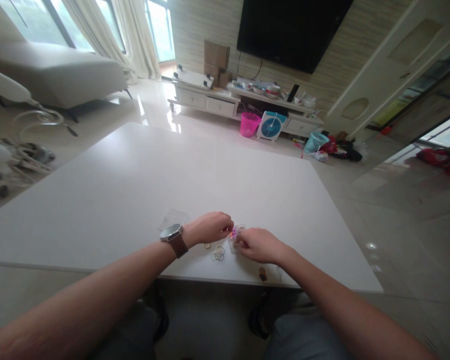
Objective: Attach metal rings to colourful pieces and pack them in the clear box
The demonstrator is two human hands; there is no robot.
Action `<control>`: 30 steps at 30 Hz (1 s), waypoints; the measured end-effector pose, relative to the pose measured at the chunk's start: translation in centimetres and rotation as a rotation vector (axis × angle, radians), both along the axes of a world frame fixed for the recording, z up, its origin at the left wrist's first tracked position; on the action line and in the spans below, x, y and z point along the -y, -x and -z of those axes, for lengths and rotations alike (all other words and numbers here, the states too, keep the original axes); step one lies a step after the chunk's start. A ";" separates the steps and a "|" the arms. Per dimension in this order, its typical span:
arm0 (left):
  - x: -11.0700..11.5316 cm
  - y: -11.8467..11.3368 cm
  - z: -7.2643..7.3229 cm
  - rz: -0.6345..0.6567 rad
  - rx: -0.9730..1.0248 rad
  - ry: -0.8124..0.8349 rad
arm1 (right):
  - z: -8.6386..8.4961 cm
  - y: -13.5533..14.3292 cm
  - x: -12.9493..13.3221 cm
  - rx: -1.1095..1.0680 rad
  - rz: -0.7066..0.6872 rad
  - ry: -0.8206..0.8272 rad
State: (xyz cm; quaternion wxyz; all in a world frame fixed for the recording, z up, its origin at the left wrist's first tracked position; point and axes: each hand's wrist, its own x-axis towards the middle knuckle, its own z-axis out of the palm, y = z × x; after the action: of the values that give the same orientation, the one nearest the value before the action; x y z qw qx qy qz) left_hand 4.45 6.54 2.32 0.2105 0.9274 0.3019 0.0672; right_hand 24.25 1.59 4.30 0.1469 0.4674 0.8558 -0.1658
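While both hands pinched a small pink piece (235,232) — left hand (209,227), right hand (257,245) — several rubber bands (218,254) lay unused on the counter (135,190), so much seemed left.

No lettering, label, brand, number or sign can be read anywhere; the face of the silver wristwatch (170,232) is too small to make out.

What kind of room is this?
Most likely a living room at home: a big TV hangs on the wall over a low cabinet, and a sofa sits by curtained windows.
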 end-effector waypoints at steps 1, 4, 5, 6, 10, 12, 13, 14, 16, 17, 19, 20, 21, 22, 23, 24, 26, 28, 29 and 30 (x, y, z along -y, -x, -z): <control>0.0 0.0 0.0 -0.001 0.002 0.000 | 0.0 -0.1 0.0 -0.001 -0.003 0.007; -0.1 0.0 0.2 -0.005 0.009 0.006 | 0.1 -0.2 0.0 -0.026 -0.017 0.025; -0.1 0.0 0.2 -0.006 0.008 0.009 | 0.1 -0.3 0.0 -0.036 -0.016 0.023; -0.1 0.0 0.2 -0.005 0.004 0.011 | 0.1 -0.3 -0.1 -0.044 -0.009 0.017; -0.1 0.1 0.2 0.003 -0.003 0.005 | 0.0 -0.5 -0.1 -0.034 0.012 0.039; -0.2 0.1 0.2 0.002 -0.008 0.008 | -0.2 -0.5 -0.1 -0.039 0.009 0.066; -0.2 0.0 0.3 -0.001 -0.012 0.013 | -0.2 -0.6 -0.1 -0.046 0.011 0.066; -0.2 0.0 0.3 -0.004 -0.017 0.016 | -0.3 -0.6 -0.1 -0.055 0.017 0.058; -0.2 0.0 0.2 -0.010 -0.019 0.021 | -0.3 -0.7 -0.1 -0.061 0.034 0.034; -0.2 -0.1 0.2 -0.010 -0.018 0.022 | -0.3 -0.8 -0.1 -0.055 0.038 0.031; -0.1 -0.2 0.1 -0.011 -0.017 0.019 | -0.2 -0.8 -0.1 -0.035 0.027 0.053; -0.1 -0.2 0.0 -0.014 -0.019 0.017 | -0.1 -0.8 0.0 -0.028 0.018 0.069; -0.1 -0.2 0.0 -0.016 -0.022 0.015 | 0.0 -0.7 0.0 -0.026 0.010 0.082; -0.1 -0.2 0.0 -0.018 -0.026 0.013 | 0.0 -0.7 0.0 -0.028 0.007 0.088; -0.1 -0.3 0.0 -0.019 -0.028 0.012 | 0.1 -0.7 0.0 -0.032 0.010 0.087; -0.1 -0.3 0.0 -0.018 -0.028 0.011 | 0.1 -0.7 0.0 -0.035 0.017 0.079; -0.1 -0.2 0.0 -0.016 -0.020 0.009 | 0.1 -0.7 -0.1 -0.033 0.029 0.065; -0.1 -0.2 0.1 -0.019 -0.009 0.008 | 0.1 -0.6 -0.1 -0.026 0.028 0.086; -0.1 -0.1 0.1 -0.022 -0.003 0.009 | 0.1 -0.6 -0.1 -0.026 0.026 0.105; -0.2 -0.1 0.2 -0.026 0.002 0.011 | 0.1 -0.6 -0.1 -0.030 0.024 0.119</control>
State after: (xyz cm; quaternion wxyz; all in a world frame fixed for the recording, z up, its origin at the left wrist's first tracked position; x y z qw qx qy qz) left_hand 4.50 6.70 2.14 0.2148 0.9222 0.3142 0.0690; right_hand 24.88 1.71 4.19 0.1595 0.4655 0.8409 -0.2253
